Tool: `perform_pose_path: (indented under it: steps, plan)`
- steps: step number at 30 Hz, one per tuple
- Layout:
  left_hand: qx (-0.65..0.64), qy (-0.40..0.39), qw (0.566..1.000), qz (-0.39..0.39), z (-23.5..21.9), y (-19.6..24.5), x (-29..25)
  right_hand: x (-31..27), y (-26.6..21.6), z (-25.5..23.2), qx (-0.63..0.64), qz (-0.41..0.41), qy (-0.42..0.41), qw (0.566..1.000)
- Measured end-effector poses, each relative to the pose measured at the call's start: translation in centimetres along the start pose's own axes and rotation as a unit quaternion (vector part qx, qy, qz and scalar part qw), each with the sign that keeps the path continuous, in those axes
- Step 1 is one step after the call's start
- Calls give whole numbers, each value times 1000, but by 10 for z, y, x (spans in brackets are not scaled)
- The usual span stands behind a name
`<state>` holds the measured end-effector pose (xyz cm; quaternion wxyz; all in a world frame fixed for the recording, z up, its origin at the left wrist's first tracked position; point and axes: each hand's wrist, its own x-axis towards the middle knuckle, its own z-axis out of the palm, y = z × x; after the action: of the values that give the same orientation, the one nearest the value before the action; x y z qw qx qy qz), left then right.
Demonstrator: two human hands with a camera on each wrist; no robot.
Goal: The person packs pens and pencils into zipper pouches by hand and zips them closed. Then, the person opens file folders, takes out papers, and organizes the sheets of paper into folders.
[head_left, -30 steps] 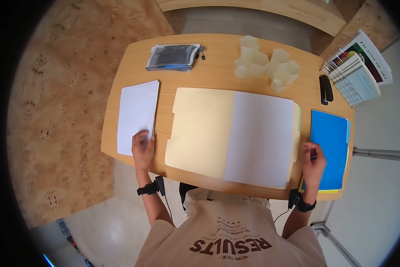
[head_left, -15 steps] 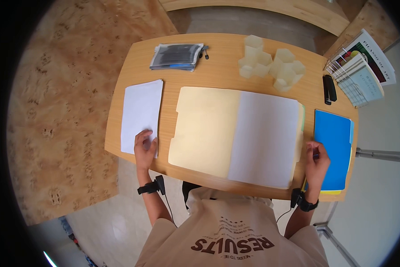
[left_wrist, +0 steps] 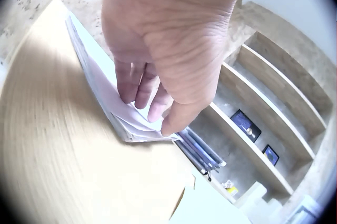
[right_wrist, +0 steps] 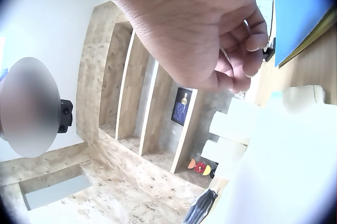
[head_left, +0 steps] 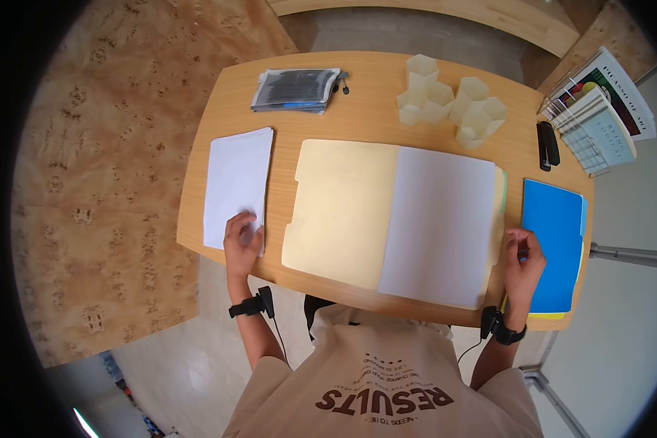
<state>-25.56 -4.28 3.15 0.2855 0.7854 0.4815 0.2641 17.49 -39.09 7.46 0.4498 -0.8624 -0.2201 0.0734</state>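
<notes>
My left hand [head_left: 241,244] rests at the near right corner of a stack of white paper [head_left: 235,175]. In the left wrist view its fingers [left_wrist: 142,90] bend loosely down onto the top sheet, with the thumb by the stack's edge. A cream file folder [head_left: 343,212] lies spread in the middle of the table, white sheets [head_left: 439,226] covering its right half. My right hand [head_left: 524,266] hovers between that folder and a blue folder [head_left: 555,241], overlapping the blue one's left edge in the head view. Its fingers [right_wrist: 253,61] hang loosely curled and hold nothing.
A zippered mesh pouch [head_left: 295,89] lies at the back left of the table. Pale hexagonal holders [head_left: 425,95] stand at the back. On the right are a black stapler [head_left: 547,146] and a wire rack [head_left: 573,139] with books. Yellow shows under the blue folder.
The head view has shifted slightly, so the table appears a little farther right. Both hands stay in nearly the same places; the paper and folders lie as before.
</notes>
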Motion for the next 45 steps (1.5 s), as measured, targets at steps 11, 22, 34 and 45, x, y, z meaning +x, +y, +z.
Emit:
perform_pose_path:
  steps: [11, 22, 34, 45]
  plan:
    - [119, 18, 991, 52, 6, 90, -11, -10, -10, 9, 62, 4, -62, 996]
    - [-110, -231, 937, 239, 152, 233, -88, -41, -53, 60, 235, 69, -277, 929]
    - [-109, -208, 968, 88, 123, 191, -56, -6, 28, 19, 1, 10, -98, 995]
    - [-383, -273, 878, -84, 146, 179, -65, -2, 11, 26, -25, 28, -86, 996]
